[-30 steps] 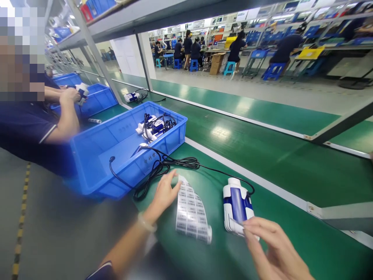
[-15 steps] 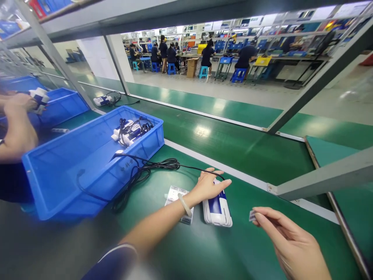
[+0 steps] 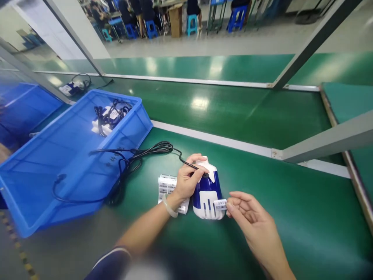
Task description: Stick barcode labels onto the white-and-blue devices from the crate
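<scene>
A blue-and-white plastic device with slots in its near end lies on the green tabletop. My left hand is closed on its upper left side, thumb beside the point where the black cable enters. Between thumb and fingertips, my right hand pinches a small white barcode label over the device's lower right edge; whether the label touches it I cannot tell. Under and beside my left wrist is a sheet of printed labels, partly hidden by the hand.
To the left stands a blue bin holding several corded devices; the loose cable hangs over its side. A second blue bin is behind it. Another corded device lies at the back left. A grey metal post slants across the right.
My left hand has closed on the device, which now shows its slotted face. My right hand has brought the label left to the device. The view has tilted down.
</scene>
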A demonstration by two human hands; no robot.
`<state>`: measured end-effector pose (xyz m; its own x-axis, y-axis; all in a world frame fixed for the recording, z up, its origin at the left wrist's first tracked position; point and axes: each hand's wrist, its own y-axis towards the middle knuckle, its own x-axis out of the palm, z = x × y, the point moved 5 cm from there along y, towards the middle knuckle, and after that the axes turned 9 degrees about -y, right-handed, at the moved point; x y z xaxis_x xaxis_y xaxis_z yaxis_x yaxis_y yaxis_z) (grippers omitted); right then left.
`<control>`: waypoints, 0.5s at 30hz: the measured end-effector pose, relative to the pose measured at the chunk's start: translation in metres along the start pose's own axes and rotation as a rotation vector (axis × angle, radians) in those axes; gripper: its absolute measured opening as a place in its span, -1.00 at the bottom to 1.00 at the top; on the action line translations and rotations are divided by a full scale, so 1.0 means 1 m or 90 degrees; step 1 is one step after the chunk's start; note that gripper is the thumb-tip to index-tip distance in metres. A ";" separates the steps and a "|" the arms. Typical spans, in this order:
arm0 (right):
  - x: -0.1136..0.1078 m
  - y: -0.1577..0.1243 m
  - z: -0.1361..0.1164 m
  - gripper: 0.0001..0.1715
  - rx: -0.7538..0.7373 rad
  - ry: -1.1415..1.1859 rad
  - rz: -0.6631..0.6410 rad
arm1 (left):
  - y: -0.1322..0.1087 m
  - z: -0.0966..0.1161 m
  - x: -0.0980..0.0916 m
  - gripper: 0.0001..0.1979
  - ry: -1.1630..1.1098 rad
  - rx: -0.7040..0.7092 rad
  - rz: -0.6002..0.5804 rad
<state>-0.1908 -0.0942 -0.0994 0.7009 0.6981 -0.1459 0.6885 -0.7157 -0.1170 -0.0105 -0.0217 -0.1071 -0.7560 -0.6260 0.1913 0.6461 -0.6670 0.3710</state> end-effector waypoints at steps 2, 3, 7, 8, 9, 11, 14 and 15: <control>0.009 -0.006 0.004 -0.72 0.010 -0.016 0.003 | -0.005 0.008 0.001 -0.76 0.012 0.033 -0.003; 0.012 -0.009 0.006 -0.73 0.010 -0.036 0.011 | -0.007 0.012 0.002 -0.77 0.015 0.046 -0.007; 0.017 -0.015 0.006 -0.78 -0.021 -0.132 0.062 | -0.007 0.021 0.003 -0.76 0.020 0.084 -0.007; 0.017 -0.015 0.004 -0.79 -0.031 -0.145 0.072 | -0.006 0.022 0.003 -0.75 0.023 0.089 -0.006; 0.017 -0.015 0.003 -0.81 -0.039 -0.152 0.079 | -0.005 0.022 0.003 -0.75 0.027 0.093 -0.005; 0.018 -0.015 0.000 -0.83 -0.052 -0.162 0.086 | -0.005 0.022 0.003 -0.73 0.032 0.100 -0.005; 0.019 -0.014 -0.003 -0.85 -0.067 -0.166 0.089 | -0.004 0.022 0.002 -0.72 0.030 0.110 -0.007; 0.020 -0.014 -0.003 -0.86 -0.071 -0.167 0.088 | -0.004 0.023 0.003 -0.73 0.028 0.112 -0.008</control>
<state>-0.1859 -0.0706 -0.0979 0.7273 0.5551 -0.4036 0.6162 -0.7871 0.0281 -0.0177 -0.0111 -0.0875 -0.7557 -0.6381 0.1475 0.6061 -0.5962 0.5265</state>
